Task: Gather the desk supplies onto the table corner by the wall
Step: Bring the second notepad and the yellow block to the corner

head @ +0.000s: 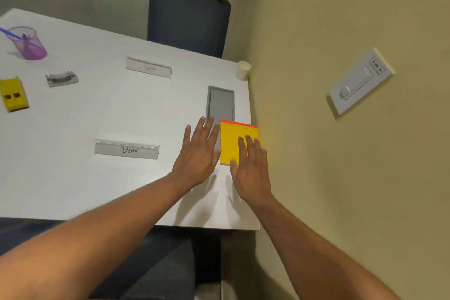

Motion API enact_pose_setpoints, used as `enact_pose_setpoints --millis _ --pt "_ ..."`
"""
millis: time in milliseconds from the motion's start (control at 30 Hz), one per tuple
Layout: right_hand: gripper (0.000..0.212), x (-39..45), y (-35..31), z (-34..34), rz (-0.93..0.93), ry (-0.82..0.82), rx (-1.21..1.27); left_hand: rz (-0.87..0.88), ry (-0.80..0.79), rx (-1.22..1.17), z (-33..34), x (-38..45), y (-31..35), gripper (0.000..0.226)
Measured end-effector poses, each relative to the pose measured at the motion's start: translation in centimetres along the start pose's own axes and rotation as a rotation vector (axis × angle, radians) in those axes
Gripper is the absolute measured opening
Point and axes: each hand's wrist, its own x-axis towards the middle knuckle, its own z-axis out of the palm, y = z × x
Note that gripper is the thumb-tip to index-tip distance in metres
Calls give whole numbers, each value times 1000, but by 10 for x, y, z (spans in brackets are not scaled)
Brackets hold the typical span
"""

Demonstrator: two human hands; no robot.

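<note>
A yellow sticky-note pad (232, 140) with a red top edge lies on the white table (109, 114) close to the wall. My right hand (250, 168) rests flat on its near right part, fingers straight. My left hand (198, 153) lies flat beside the pad's left edge, fingers spread. At the far left sit a purple cup (29, 44) holding pens, a grey stapler (60, 78) and a yellow block-shaped item (13, 97).
Two name plates stand on the table, "BEAR" (126, 150) near me and another (148, 67) farther off. A grey cable hatch (220, 105) is set into the tabletop. A paper cup (243, 69) stands at the far corner by the yellow wall (316, 153). A dark chair (187, 17) stands beyond.
</note>
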Motion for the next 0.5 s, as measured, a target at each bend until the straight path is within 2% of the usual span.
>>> enact_pose_setpoints --millis 233,400,500 --pt "69 -12 -42 -46 -70 136 62 -6 108 179 -67 -40 -12 75" --pt "66 -32 -82 -77 -166 202 164 -95 204 271 -115 -88 -28 77" --pt "68 -40 -116 -95 -278 234 203 -152 206 351 -145 -124 -46 80"
